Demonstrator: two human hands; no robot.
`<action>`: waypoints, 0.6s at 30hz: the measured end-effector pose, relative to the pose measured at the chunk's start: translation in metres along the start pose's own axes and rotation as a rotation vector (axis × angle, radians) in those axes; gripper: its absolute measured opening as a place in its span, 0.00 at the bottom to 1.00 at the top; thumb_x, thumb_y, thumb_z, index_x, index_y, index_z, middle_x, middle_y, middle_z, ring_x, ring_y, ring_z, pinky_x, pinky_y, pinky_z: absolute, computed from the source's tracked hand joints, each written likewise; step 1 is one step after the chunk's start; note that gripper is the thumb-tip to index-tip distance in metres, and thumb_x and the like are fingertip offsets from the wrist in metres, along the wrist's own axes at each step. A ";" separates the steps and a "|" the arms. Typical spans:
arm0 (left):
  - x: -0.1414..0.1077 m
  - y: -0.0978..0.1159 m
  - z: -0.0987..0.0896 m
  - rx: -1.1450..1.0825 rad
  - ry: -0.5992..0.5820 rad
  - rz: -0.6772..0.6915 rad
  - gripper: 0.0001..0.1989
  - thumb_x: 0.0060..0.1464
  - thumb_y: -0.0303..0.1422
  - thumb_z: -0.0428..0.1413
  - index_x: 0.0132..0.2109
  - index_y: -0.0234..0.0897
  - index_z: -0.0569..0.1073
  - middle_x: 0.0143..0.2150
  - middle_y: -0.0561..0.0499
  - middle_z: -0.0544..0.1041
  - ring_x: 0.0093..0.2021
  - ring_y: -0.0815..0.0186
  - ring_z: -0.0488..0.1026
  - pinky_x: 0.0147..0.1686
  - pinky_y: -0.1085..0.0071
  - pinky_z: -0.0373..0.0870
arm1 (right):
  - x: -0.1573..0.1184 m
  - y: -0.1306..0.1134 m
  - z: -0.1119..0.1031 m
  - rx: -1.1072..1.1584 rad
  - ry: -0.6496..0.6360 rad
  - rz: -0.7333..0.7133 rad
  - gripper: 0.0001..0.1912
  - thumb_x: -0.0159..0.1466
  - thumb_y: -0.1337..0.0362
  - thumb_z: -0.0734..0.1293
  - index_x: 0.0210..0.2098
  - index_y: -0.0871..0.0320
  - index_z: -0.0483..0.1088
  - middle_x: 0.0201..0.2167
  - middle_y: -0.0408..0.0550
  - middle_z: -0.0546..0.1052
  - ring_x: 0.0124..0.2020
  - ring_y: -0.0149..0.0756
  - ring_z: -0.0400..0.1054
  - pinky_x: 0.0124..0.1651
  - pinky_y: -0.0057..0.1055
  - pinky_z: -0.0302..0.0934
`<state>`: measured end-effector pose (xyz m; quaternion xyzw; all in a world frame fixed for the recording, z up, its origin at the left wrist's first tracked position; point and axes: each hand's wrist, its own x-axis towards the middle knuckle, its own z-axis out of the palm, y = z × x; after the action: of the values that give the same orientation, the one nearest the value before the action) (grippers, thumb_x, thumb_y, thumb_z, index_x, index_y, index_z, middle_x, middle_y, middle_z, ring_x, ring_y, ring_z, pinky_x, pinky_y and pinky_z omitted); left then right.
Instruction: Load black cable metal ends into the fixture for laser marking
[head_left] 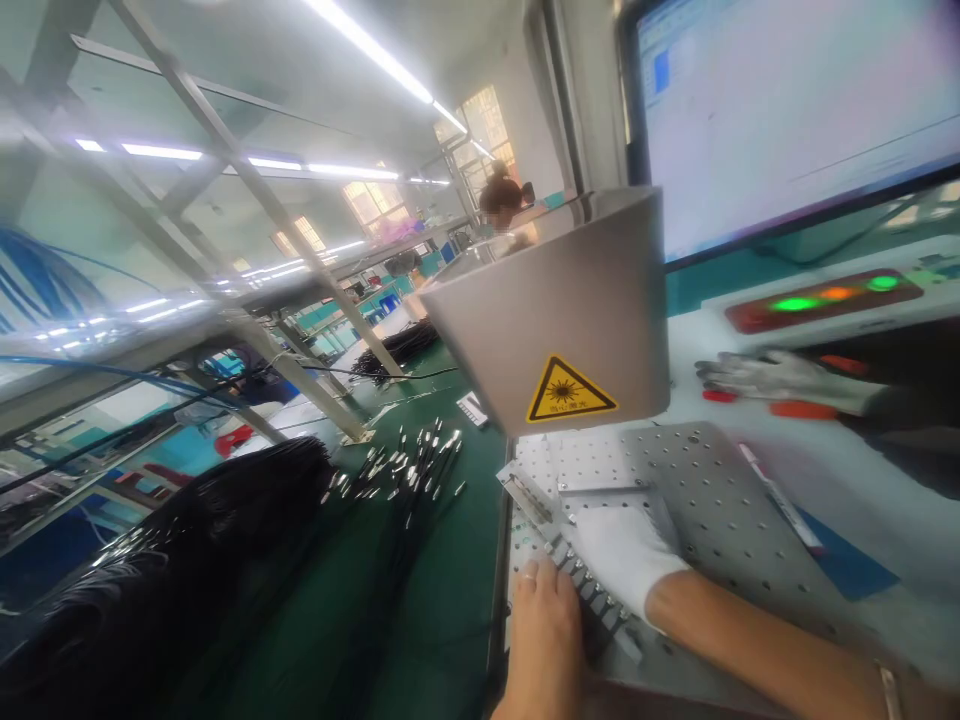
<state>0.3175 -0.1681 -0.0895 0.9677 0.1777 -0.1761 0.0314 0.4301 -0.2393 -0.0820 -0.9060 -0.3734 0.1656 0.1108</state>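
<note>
My left hand (546, 628), bare with a ring on one finger, rests at the left edge of a narrow metal fixture strip (619, 640). Its fingers are bent and close together; what they grip, if anything, is hidden. Along the strip sits a row of small connector ends (589, 588), with dark cable beneath. On the strip's other side is my right hand (626, 555) in a white glove, close against the row; its fingertips are blurred and their grip does not show. Both hands are over a perforated metal plate (720, 530), near an L-shaped metal stop (604, 488).
A grey metal shroud (555, 320) with a yellow laser warning label hangs above the plate. Black cables with metal ends (427, 465) and a large cable bundle (225, 510) lie left on the green mat. At right are a marker (784, 500), work gloves (780, 378) and a monitor (795, 120). A person (502, 205) sits behind.
</note>
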 end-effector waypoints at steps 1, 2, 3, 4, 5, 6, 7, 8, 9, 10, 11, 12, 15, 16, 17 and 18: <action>0.001 -0.001 0.002 -0.004 0.000 -0.010 0.17 0.57 0.34 0.51 0.50 0.28 0.73 0.50 0.34 0.72 0.56 0.45 0.64 0.61 0.52 0.57 | 0.000 0.000 0.000 -0.003 0.000 -0.001 0.18 0.71 0.65 0.56 0.42 0.64 0.77 0.39 0.60 0.78 0.42 0.49 0.74 0.42 0.39 0.66; 0.002 -0.001 0.004 -0.009 0.003 -0.018 0.17 0.57 0.34 0.51 0.49 0.28 0.73 0.50 0.34 0.72 0.56 0.45 0.64 0.60 0.53 0.58 | 0.000 0.000 0.000 -0.006 0.005 -0.001 0.17 0.71 0.67 0.56 0.43 0.64 0.77 0.40 0.60 0.78 0.43 0.49 0.74 0.43 0.39 0.66; 0.002 -0.002 0.006 -0.013 0.019 -0.017 0.16 0.57 0.33 0.51 0.49 0.28 0.73 0.50 0.34 0.72 0.56 0.46 0.64 0.60 0.53 0.58 | 0.000 0.000 0.002 -0.011 0.013 -0.003 0.17 0.70 0.69 0.56 0.43 0.64 0.76 0.41 0.60 0.78 0.44 0.49 0.73 0.44 0.38 0.65; 0.003 -0.003 0.008 -0.013 0.043 -0.013 0.16 0.58 0.32 0.50 0.49 0.28 0.73 0.50 0.35 0.72 0.55 0.47 0.65 0.60 0.54 0.59 | 0.000 0.000 0.004 -0.015 0.020 -0.003 0.17 0.70 0.71 0.55 0.43 0.64 0.76 0.41 0.60 0.78 0.45 0.47 0.73 0.45 0.38 0.65; 0.003 -0.004 0.010 -0.013 0.074 -0.009 0.15 0.59 0.30 0.48 0.48 0.29 0.73 0.50 0.36 0.72 0.55 0.48 0.66 0.59 0.54 0.60 | 0.001 0.000 0.006 -0.020 0.023 -0.002 0.17 0.70 0.72 0.55 0.43 0.64 0.76 0.41 0.58 0.78 0.45 0.45 0.73 0.45 0.38 0.65; 0.004 -0.005 0.011 -0.013 0.099 -0.006 0.15 0.59 0.28 0.46 0.48 0.30 0.74 0.49 0.37 0.73 0.54 0.49 0.67 0.57 0.55 0.61 | 0.001 0.001 0.008 -0.024 0.023 0.000 0.16 0.70 0.73 0.55 0.43 0.64 0.75 0.40 0.56 0.78 0.44 0.43 0.73 0.46 0.37 0.65; 0.004 -0.006 0.013 -0.012 0.121 0.002 0.15 0.59 0.26 0.45 0.47 0.30 0.74 0.48 0.38 0.74 0.53 0.50 0.68 0.56 0.56 0.63 | 0.002 0.001 0.010 -0.028 0.020 0.000 0.15 0.70 0.72 0.56 0.42 0.63 0.75 0.40 0.54 0.78 0.43 0.40 0.73 0.46 0.37 0.66; 0.004 -0.008 0.014 -0.010 0.148 0.006 0.14 0.59 0.25 0.45 0.46 0.31 0.74 0.47 0.39 0.74 0.52 0.51 0.68 0.54 0.57 0.65 | 0.003 0.000 0.011 -0.034 0.016 -0.001 0.12 0.71 0.70 0.58 0.42 0.62 0.74 0.39 0.51 0.77 0.42 0.38 0.72 0.46 0.37 0.66; 0.004 -0.010 0.016 0.000 0.187 0.002 0.14 0.58 0.24 0.45 0.45 0.33 0.74 0.47 0.40 0.74 0.51 0.52 0.69 0.52 0.58 0.66 | 0.003 0.000 0.012 -0.040 0.015 -0.006 0.10 0.71 0.67 0.60 0.41 0.62 0.73 0.40 0.49 0.77 0.42 0.37 0.72 0.47 0.38 0.67; 0.003 -0.012 0.018 0.019 0.236 -0.005 0.13 0.58 0.24 0.46 0.44 0.34 0.74 0.46 0.41 0.74 0.50 0.53 0.69 0.51 0.58 0.67 | 0.004 0.000 0.012 -0.047 0.016 -0.013 0.09 0.70 0.64 0.62 0.41 0.62 0.73 0.40 0.48 0.76 0.42 0.36 0.71 0.47 0.39 0.67; 0.001 -0.014 0.021 0.045 0.300 -0.008 0.12 0.57 0.24 0.47 0.42 0.35 0.74 0.45 0.42 0.74 0.49 0.53 0.70 0.50 0.57 0.67 | 0.004 0.000 0.012 -0.053 0.018 -0.024 0.09 0.70 0.61 0.64 0.41 0.61 0.72 0.41 0.48 0.76 0.43 0.36 0.71 0.48 0.40 0.67; -0.001 -0.016 0.024 0.075 0.369 -0.006 0.11 0.56 0.23 0.48 0.41 0.36 0.74 0.44 0.43 0.75 0.48 0.54 0.70 0.50 0.57 0.68 | 0.004 -0.001 0.012 -0.059 0.018 -0.034 0.10 0.69 0.59 0.65 0.42 0.61 0.72 0.42 0.48 0.75 0.43 0.36 0.71 0.49 0.40 0.67; -0.005 -0.020 0.035 0.138 0.499 0.039 0.07 0.52 0.25 0.53 0.37 0.37 0.74 0.39 0.46 0.75 0.45 0.55 0.71 0.48 0.58 0.69 | 0.005 -0.001 0.013 -0.066 0.006 -0.045 0.12 0.68 0.57 0.66 0.43 0.61 0.71 0.42 0.48 0.74 0.43 0.37 0.70 0.48 0.41 0.68; -0.005 -0.020 0.039 0.142 0.516 0.067 0.05 0.50 0.27 0.56 0.36 0.38 0.74 0.38 0.46 0.75 0.43 0.55 0.71 0.47 0.59 0.70 | 0.005 -0.001 0.014 -0.068 0.001 -0.044 0.13 0.68 0.56 0.66 0.43 0.60 0.71 0.41 0.48 0.74 0.42 0.36 0.70 0.47 0.40 0.68; -0.004 -0.020 0.044 0.146 0.528 0.093 0.05 0.48 0.28 0.58 0.35 0.38 0.74 0.37 0.47 0.75 0.43 0.55 0.71 0.45 0.61 0.70 | 0.007 0.000 0.016 -0.071 -0.002 -0.044 0.13 0.69 0.56 0.66 0.43 0.61 0.71 0.41 0.47 0.74 0.42 0.36 0.70 0.47 0.39 0.68; -0.003 -0.020 0.048 0.152 0.536 0.104 0.05 0.47 0.29 0.59 0.35 0.39 0.74 0.36 0.47 0.75 0.42 0.55 0.72 0.44 0.62 0.71 | 0.008 0.001 0.017 -0.073 -0.003 -0.043 0.13 0.69 0.56 0.66 0.42 0.61 0.71 0.41 0.47 0.74 0.41 0.36 0.70 0.46 0.39 0.69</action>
<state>0.2924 -0.1563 -0.1336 0.9871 0.1158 0.0752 -0.0806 0.4294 -0.2330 -0.0994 -0.9010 -0.3986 0.1507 0.0809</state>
